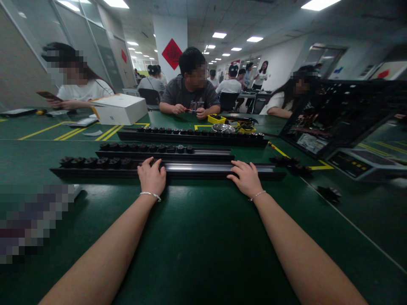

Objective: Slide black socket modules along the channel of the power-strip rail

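A long black rail (197, 169) with a shiny metal channel lies across the table in front of me. Small black parts (97, 163) stand in a row on its left portion. My left hand (151, 178) grips the rail just right of that row, fingers bent over its top. Farther right, my right hand (246, 180) grips the same rail, with its thumb toward the near side and its fingers over the channel. The undersides of both hands are hidden. Behind lies a second rail (213, 153), partly filled with similar parts, and beyond it a third rail (190, 137) with a long row.
Loose black parts (329, 194) lie at the right on the green table (203, 250). A grey device (365, 165) and a large black open-framed case (343, 114) stand there too. A white box (119, 108) is at the back left. Several people sit around; one opposite holds a screwdriver (190, 110).
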The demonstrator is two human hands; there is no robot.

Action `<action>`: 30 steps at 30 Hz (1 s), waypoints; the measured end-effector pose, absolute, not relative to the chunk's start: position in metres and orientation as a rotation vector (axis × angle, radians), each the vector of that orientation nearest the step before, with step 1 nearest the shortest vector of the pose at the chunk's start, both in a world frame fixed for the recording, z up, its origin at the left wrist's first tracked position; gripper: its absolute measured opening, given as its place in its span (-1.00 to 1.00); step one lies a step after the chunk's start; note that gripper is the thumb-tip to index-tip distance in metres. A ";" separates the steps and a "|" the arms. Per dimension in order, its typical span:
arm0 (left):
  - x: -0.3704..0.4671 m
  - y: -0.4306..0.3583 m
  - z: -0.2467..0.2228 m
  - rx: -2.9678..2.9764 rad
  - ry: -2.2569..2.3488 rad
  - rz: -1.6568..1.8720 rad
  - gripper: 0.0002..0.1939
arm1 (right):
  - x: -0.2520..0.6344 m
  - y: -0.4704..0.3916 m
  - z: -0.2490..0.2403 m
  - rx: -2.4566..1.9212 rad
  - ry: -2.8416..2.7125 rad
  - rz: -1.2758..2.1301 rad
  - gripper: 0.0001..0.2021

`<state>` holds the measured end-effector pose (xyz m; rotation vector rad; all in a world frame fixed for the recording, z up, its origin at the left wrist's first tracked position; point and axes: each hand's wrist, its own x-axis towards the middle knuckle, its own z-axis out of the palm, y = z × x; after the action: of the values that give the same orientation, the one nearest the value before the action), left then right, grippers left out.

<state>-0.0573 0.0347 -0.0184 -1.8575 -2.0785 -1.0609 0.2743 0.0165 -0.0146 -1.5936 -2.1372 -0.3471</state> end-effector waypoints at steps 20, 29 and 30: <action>-0.056 0.033 -0.017 -1.884 -2.057 -1.047 -0.60 | 0.276 0.017 -0.015 -1.605 -2.156 -0.331 -0.77; -0.057 0.034 -0.019 -1.890 -2.028 -1.063 -0.61 | 0.276 0.017 -0.016 -1.595 -2.154 -0.347 -0.76; -0.057 0.034 -0.019 -1.895 -2.019 -1.061 -0.60 | 0.276 0.017 -0.016 -1.593 -2.152 -0.349 -0.76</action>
<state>-0.0570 0.0342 -0.0192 -1.8948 -2.0191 -1.0608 0.2758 0.0171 -0.0156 -1.5935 -2.1524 -0.3490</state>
